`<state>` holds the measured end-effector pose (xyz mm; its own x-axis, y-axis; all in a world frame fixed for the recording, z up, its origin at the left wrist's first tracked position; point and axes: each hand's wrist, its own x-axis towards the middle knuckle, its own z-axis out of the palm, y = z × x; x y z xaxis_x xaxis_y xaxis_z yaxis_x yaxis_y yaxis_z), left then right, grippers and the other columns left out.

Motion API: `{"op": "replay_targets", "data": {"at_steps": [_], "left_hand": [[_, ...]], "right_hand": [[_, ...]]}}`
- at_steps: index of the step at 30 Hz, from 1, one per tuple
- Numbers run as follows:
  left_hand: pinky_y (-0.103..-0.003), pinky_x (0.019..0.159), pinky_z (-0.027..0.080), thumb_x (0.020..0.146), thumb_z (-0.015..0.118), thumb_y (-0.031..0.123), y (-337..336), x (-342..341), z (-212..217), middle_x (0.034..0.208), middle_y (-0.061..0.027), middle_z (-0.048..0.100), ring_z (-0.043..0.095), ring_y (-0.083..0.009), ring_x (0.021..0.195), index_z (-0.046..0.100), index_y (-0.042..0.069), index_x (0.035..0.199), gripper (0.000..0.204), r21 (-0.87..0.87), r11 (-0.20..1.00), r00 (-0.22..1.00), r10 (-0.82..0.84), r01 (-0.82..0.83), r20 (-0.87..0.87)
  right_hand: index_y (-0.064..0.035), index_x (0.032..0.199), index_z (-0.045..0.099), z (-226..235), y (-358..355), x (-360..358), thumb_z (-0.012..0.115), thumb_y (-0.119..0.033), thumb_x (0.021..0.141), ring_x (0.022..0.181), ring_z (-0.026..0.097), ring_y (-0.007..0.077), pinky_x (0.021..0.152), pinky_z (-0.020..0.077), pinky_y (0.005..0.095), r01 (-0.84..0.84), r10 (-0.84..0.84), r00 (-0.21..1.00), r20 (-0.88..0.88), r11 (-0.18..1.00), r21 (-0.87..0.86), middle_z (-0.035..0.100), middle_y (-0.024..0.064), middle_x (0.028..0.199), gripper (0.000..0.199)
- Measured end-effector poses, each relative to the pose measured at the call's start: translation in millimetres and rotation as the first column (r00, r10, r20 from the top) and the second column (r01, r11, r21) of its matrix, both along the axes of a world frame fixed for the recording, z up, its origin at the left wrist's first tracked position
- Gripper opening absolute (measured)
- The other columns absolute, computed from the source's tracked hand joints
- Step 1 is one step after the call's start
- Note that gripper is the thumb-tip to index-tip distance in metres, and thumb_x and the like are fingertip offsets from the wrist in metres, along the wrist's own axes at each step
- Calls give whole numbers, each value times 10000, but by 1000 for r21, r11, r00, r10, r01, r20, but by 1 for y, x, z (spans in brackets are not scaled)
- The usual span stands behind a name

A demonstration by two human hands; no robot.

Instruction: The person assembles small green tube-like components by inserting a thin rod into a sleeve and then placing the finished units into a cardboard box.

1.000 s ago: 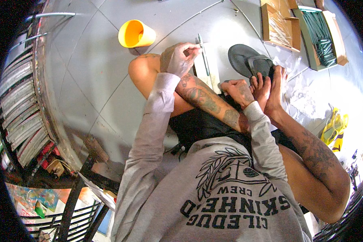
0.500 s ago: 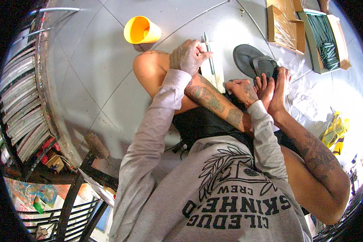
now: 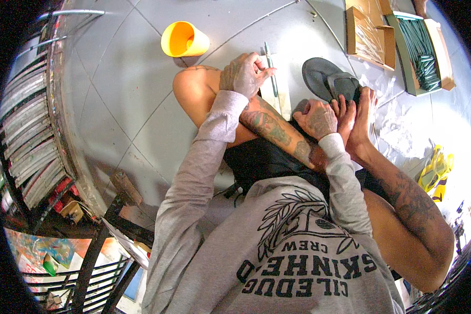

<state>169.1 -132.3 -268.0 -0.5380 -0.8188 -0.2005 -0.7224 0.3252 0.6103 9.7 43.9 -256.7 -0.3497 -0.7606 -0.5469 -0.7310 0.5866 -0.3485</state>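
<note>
My left hand (image 3: 240,73) is over my bent leg, fingers curled in a pinch and thumb pointing right. Whatever it holds is too small to make out. Just past the thumb tip is a slim dark green pen-like stick (image 3: 270,62), along a pale flat strip (image 3: 282,102) on the floor; I cannot tell whether the thumb touches it. My right hand (image 3: 319,119) is closed in front of my lap, beside my bare foot (image 3: 346,115); its curled fingers hide anything inside. A black flip-flop (image 3: 319,76) lies just beyond that hand.
An orange cup (image 3: 196,43) stands at the far left on grey tiles. Far right are a cardboard box (image 3: 355,31) of thin clear pieces and a box (image 3: 409,78) of dark green sticks. Clear plastic (image 3: 397,128) and a yellow bag (image 3: 437,167) lie right; a rack (image 3: 34,136) stands left.
My right hand has turned slightly and shifted a little to the right, its fingers more curled. My left hand and the green stick stay nearly where they were.
</note>
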Motion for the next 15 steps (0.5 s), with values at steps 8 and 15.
{"op": "replay_targets", "data": {"at_steps": [8,15], "left_hand": [[-410,598,498,703,770,679,1,0,-6,681,-76,626,623,-253,643,633,90,761,608,-64,998,1000,-14,15,8],[-417,611,502,706,736,726,-1,-2,-10,704,-101,655,640,-274,647,631,68,779,671,-13,1000,1000,-19,19,13]], "right_hand": [[-52,967,619,19,-36,21,698,-141,747,731,656,323,645,520,417,108,-80,994,73,779,-618,611,132,786,250],[-121,1020,675,-5,-43,23,708,-111,788,875,673,292,754,557,403,-61,93,996,-1,648,-759,646,62,1006,235]]}}
